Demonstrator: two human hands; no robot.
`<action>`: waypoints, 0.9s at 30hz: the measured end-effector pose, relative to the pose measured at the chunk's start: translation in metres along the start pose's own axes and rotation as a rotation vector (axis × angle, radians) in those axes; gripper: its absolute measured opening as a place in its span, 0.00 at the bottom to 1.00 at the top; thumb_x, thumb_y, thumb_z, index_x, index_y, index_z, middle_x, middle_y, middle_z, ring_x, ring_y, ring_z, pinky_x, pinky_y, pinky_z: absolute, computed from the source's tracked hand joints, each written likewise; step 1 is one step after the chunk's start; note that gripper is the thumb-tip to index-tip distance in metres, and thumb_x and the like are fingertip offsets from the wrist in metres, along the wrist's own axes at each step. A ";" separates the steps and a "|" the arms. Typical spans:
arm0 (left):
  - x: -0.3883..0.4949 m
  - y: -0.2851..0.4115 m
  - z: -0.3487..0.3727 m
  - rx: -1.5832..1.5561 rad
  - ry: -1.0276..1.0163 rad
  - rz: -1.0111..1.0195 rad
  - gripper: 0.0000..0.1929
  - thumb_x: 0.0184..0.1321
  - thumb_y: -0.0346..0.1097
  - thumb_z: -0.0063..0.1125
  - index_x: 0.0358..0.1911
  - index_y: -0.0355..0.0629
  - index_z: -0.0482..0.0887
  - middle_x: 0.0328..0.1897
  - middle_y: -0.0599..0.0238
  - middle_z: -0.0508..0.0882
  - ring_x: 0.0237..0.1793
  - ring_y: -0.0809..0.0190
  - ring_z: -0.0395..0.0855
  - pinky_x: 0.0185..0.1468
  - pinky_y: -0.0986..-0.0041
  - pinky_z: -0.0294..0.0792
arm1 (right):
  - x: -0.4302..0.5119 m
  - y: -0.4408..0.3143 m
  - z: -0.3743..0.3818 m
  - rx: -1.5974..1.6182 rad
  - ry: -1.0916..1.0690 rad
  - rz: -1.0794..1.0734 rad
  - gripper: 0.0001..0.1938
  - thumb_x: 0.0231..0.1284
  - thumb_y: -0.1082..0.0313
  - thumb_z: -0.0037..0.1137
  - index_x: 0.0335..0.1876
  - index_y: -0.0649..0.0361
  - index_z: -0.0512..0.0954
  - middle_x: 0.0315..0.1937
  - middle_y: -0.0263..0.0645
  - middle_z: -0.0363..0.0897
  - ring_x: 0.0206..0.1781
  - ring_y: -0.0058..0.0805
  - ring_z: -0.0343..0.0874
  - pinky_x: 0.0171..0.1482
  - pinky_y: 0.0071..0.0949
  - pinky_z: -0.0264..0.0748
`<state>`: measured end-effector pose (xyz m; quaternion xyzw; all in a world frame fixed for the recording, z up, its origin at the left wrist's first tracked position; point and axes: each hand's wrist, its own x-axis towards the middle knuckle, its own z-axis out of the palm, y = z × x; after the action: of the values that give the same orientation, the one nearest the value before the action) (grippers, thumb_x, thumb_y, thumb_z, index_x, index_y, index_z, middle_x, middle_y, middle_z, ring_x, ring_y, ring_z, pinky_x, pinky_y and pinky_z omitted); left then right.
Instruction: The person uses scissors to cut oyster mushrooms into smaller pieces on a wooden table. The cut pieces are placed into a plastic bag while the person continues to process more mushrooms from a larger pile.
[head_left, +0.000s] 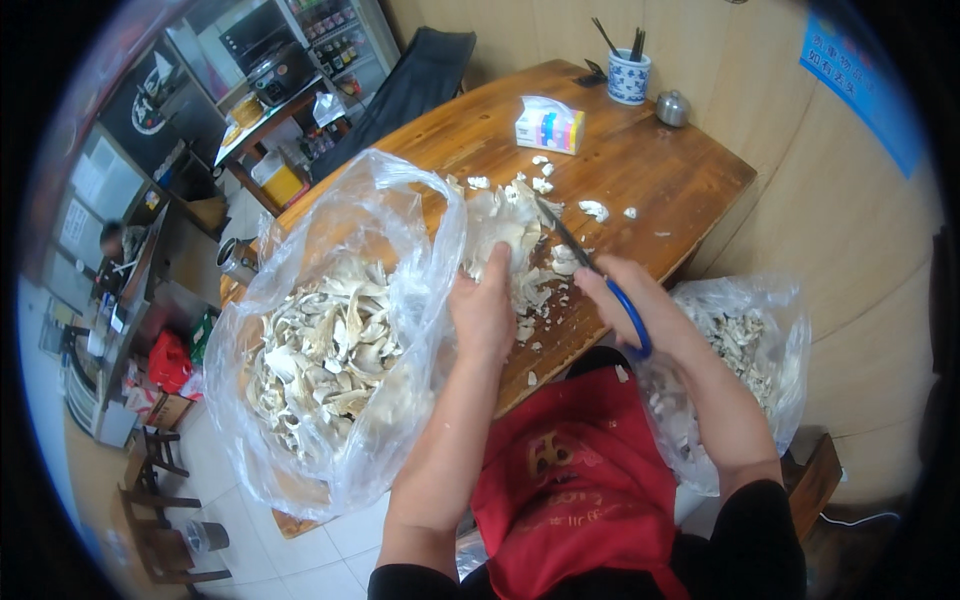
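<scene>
My left hand (486, 313) grips a pale dried mushroom (487, 225), its thumb lying on top of the broad cap. In my right hand (626, 296) is a pair of scissors (632, 311) with blue handles. Their dark blades angle up and left to the mushroom's right edge; whether they touch it is hard to tell. Beside my left forearm, a big clear plastic bag (420, 360) stands gaping, full of dried mushroom pieces (330, 352). Cut-off bits (594, 210) and crumbs are scattered over the wooden table (660, 165) around both hands.
A second clear bag (787, 360) holding mushroom bits sits at my right, below the table edge. Farther back stand a tissue box (550, 127), a blue-and-white chopstick holder (628, 77) and a small metal pot (673, 109). A metal cup (237, 259) is behind the large bag.
</scene>
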<state>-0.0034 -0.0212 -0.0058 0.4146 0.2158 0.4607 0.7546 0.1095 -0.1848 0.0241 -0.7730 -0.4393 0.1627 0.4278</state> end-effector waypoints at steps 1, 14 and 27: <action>0.002 -0.003 -0.003 -0.003 -0.025 -0.018 0.22 0.69 0.32 0.69 0.61 0.32 0.76 0.55 0.57 0.87 0.49 0.65 0.86 0.50 0.73 0.78 | 0.008 0.003 -0.004 -0.231 0.102 -0.137 0.23 0.81 0.47 0.49 0.41 0.64 0.75 0.21 0.44 0.75 0.22 0.41 0.79 0.31 0.37 0.77; 0.002 -0.007 -0.010 0.069 -0.189 -0.153 0.11 0.70 0.33 0.68 0.50 0.34 0.85 0.47 0.61 0.90 0.43 0.66 0.87 0.46 0.74 0.78 | 0.045 0.045 -0.008 -0.590 0.189 -0.307 0.19 0.61 0.59 0.71 0.48 0.66 0.79 0.42 0.51 0.84 0.48 0.51 0.85 0.47 0.49 0.81; -0.051 0.033 0.003 0.162 -0.197 -0.082 0.10 0.71 0.33 0.67 0.52 0.39 0.88 0.45 0.67 0.91 0.39 0.72 0.85 0.43 0.75 0.77 | -0.008 -0.041 0.011 0.185 0.266 -0.328 0.08 0.68 0.76 0.67 0.49 0.67 0.81 0.39 0.30 0.79 0.37 0.12 0.76 0.38 0.17 0.74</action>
<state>-0.0427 -0.0593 0.0205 0.5082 0.1939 0.3678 0.7542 0.0764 -0.1759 0.0496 -0.6634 -0.4821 0.0272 0.5716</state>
